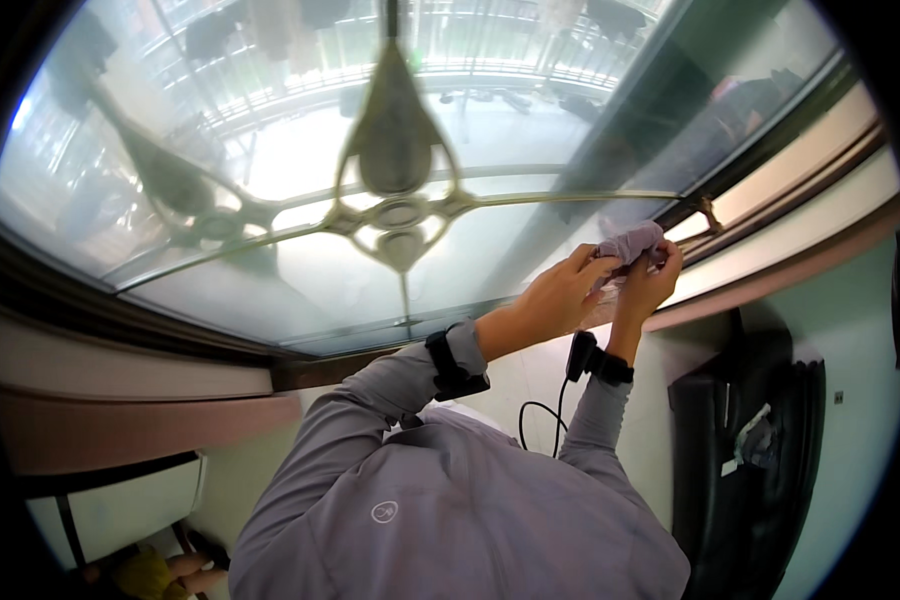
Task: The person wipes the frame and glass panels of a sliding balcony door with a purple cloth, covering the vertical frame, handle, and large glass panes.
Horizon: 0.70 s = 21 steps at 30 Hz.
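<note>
A person in a purple-grey long-sleeved top (490, 510) works a bunched, pale lavender piece of soft cloth (633, 242) with both bare hands beside a large framed glass panel (320, 240). The cloth sits at the fingertips, raised near the panel's right edge, its crumpled bulk rising above and between the two sets of fingers. The left hand (560, 293) reaches across from the left, its fingers close together and bent onto the cloth's left side, a fold showing beneath them; its thumb is hidden. The right hand (652, 285) comes up from below, fingers curled inward, pinching the cloth's lower right side. Just beyond the cloth, a small brass-coloured metal fitting (708, 216) stands at the dark frame. A gold-toned, teardrop-shaped metal ornament (400, 165) decorates the glass. Black straps bind both wrists, and a thin black cable (523, 418) loops below the right one. At right stands a glossy black sofa (745, 450); at lower left, partly seen, is another person in yellow (142, 575).
</note>
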Each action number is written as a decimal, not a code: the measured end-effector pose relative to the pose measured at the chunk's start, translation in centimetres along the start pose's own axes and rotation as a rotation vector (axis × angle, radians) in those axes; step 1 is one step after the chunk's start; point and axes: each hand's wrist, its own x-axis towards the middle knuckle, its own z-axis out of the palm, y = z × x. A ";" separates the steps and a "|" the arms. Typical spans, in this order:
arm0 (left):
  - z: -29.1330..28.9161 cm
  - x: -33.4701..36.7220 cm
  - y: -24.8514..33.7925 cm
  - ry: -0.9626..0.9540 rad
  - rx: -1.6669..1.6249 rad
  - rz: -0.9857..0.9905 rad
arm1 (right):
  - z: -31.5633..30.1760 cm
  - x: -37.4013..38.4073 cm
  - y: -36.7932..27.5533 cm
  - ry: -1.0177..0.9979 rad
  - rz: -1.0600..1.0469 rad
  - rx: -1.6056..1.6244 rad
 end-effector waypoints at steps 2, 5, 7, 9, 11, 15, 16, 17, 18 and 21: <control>-1.6 -1.4 0.4 0.148 0.012 0.072 | 0.4 -2.0 -2.4 -0.018 0.027 0.093; -6.6 -3.4 3.3 0.266 -0.046 -0.015 | 1.3 -4.8 -5.7 -0.056 0.010 0.217; -9.8 -4.5 4.6 0.465 0.212 0.134 | 2.0 -6.4 -9.6 -0.157 0.028 0.374; -13.2 -6.4 6.0 0.580 0.322 0.177 | 3.5 -8.3 -11.8 -0.288 -0.103 0.529; -15.4 -8.5 5.7 0.767 0.435 0.179 | 5.0 -9.5 -15.6 -0.365 -0.179 0.722; -20.8 -13.3 4.6 1.116 0.759 0.100 | 8.0 -11.9 -23.8 -0.452 -0.364 0.811; -22.4 -14.4 4.4 1.180 0.681 0.160 | 8.9 -13.0 -25.2 -0.485 -0.373 0.858; -23.5 -15.6 4.6 1.252 0.674 0.195 | 9.9 -14.3 -26.3 -0.517 -0.382 0.905; -24.9 -17.1 4.1 1.342 0.628 0.174 | 11.0 -15.6 -27.4 -0.548 -0.448 0.930; -28.3 -21.4 2.6 1.524 0.492 0.147 | 11.7 -18.2 -30.7 -0.719 -0.620 0.944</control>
